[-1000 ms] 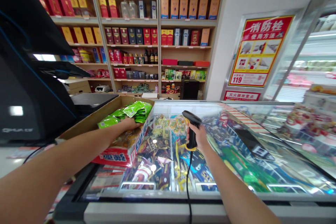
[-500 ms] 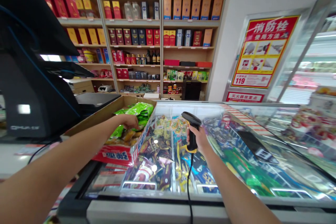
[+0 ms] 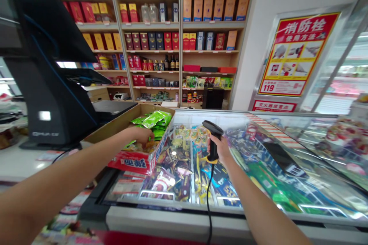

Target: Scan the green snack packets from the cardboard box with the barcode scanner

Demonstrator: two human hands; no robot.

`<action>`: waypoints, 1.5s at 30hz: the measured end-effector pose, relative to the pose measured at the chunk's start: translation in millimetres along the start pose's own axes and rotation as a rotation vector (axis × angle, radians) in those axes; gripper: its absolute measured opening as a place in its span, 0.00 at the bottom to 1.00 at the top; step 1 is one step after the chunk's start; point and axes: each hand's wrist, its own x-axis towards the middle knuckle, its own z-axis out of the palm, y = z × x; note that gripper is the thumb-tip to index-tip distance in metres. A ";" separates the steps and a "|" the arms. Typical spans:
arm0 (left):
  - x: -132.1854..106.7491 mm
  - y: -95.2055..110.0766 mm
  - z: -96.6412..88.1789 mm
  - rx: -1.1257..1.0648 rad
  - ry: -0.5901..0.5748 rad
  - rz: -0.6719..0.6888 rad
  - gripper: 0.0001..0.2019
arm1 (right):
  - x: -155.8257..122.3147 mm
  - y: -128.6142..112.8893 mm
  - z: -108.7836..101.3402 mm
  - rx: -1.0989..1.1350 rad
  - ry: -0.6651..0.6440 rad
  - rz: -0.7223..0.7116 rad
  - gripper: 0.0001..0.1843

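Two-handed, holds black scanner [image 3: 214,128] in right hand [image 3: 221,147], fingers [image 3: 209,143] wrapped round handle [image 3: 213,152] above freezer [image 3: 161,217], and has left hand [image 3: 143,136] beside green packets [image 3: 158,119] in red box [image 3: 135,163] (cannot tell finger opening or hold), checkout terminal [image 3: 59,115] crowding close.

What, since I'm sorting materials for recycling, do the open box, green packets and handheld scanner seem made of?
Open box: probably cardboard; brown inside, glossy printed red outside. Green packets: likely plastic film, shiny, crinkled. Handheld scanner: apparently hard plastic; smooth, moulded-looking black body.
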 end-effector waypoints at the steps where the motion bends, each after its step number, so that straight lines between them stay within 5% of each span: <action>1: -2.9 0.5 2.3 0.056 0.009 0.012 0.14 | 0.3 0.6 -0.2 0.001 -0.002 0.000 0.17; 3: -8.5 2.3 -0.6 0.148 -0.019 0.015 0.10 | 0.6 1.5 -0.1 0.008 0.002 0.002 0.17; 6: -20.9 11.4 -19.9 0.122 0.135 -0.036 0.09 | 0.7 2.3 1.3 0.015 0.010 0.009 0.16; 10: -41.6 51.7 -27.8 -0.409 0.447 0.029 0.14 | 0.0 2.8 4.1 0.009 -0.018 0.007 0.17; 14: -39.2 118.5 20.6 -1.275 0.424 0.253 0.17 | -1.9 1.9 5.8 0.008 -0.043 0.019 0.17; 18: -6.3 158.9 76.3 -1.638 0.505 0.193 0.14 | -4.6 -1.2 6.3 0.026 -0.038 0.026 0.16; 21: 15.4 156.1 97.0 -1.866 0.494 0.151 0.11 | -7.5 -3.1 6.8 0.053 -0.059 0.033 0.17; 26: 20.4 132.3 108.4 -2.278 -0.034 0.248 0.10 | -14.4 -1.8 9.5 0.049 -0.277 0.172 0.17; 30: 19.0 127.3 113.1 -2.375 -0.248 0.294 0.12 | -18.6 0.6 11.8 0.003 -0.399 0.239 0.17; 39: 20.2 121.9 117.9 -2.609 -0.312 0.241 0.20 | -18.1 -4.0 9.2 0.030 -0.440 0.280 0.20; 45: 22.9 128.0 115.8 -2.672 -0.119 0.175 0.09 | -21.7 0.1 13.9 -0.017 -0.526 0.312 0.19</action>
